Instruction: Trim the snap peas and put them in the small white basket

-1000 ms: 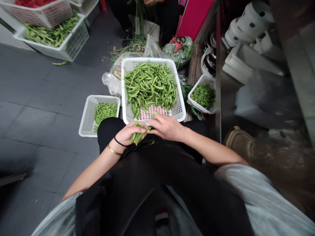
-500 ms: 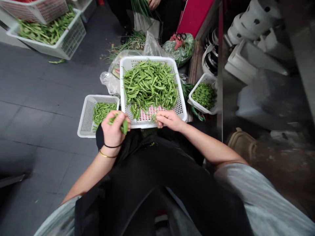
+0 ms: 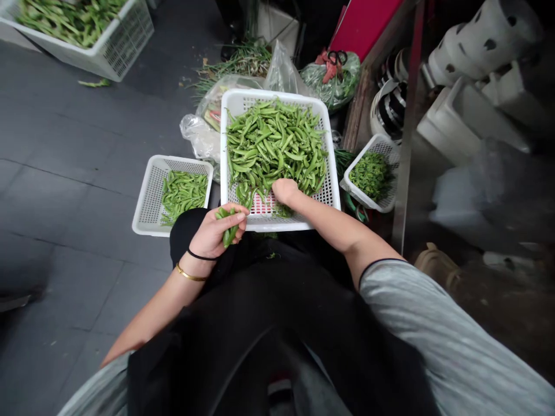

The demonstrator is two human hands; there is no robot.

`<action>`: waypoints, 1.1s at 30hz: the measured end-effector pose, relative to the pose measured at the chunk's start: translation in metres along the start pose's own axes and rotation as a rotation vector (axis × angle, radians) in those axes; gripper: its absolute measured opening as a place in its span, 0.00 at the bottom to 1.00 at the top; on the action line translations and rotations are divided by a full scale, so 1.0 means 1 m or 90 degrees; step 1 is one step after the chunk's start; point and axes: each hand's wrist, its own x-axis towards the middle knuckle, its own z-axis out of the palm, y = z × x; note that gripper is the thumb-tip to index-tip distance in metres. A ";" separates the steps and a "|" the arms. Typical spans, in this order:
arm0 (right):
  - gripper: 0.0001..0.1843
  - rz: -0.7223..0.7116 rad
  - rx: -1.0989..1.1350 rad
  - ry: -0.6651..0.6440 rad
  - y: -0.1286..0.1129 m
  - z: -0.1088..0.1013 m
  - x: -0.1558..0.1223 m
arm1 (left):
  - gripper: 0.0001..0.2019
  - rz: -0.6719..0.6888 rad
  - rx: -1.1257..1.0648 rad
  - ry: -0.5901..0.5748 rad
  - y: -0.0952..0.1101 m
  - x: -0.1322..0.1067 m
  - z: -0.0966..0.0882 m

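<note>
My left hand [image 3: 214, 234] rests above my knee, fingers curled round a few green pea pods [image 3: 228, 228]. My right hand [image 3: 285, 190] reaches into the big white basket [image 3: 332, 190], its fingers closed down among the heap of pea pods [image 3: 275, 144] at the near edge; what it grips is hidden. A smaller white basket [image 3: 150, 199] to the left holds a thin layer of pods [image 3: 184, 190]. My black-clad lap fills the lower middle.
A small white basket of green trimmings [image 3: 370, 173] stands to the right. Plastic bags [image 3: 203, 136], a bagged bundle with red scissors [image 3: 332, 60] and green stalks lie behind. Another basket of pods [image 3: 108, 49] sits at the far left. White containers [image 3: 468, 86] crowd the right.
My right hand has moved from my lap forward into the big basket's pods. My left hand swung toward the small basket, then came back to my knee with pods in it.
</note>
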 end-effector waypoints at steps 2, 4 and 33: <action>0.18 0.024 0.023 0.040 0.006 -0.001 -0.010 | 0.12 -0.011 0.014 0.016 -0.001 0.001 -0.001; 0.17 0.035 0.048 0.080 0.009 -0.001 -0.031 | 0.14 -0.019 0.023 0.033 -0.004 0.004 0.001; 0.14 -0.233 0.313 0.564 0.000 0.021 -0.192 | 0.12 0.210 0.103 0.107 -0.018 -0.022 0.037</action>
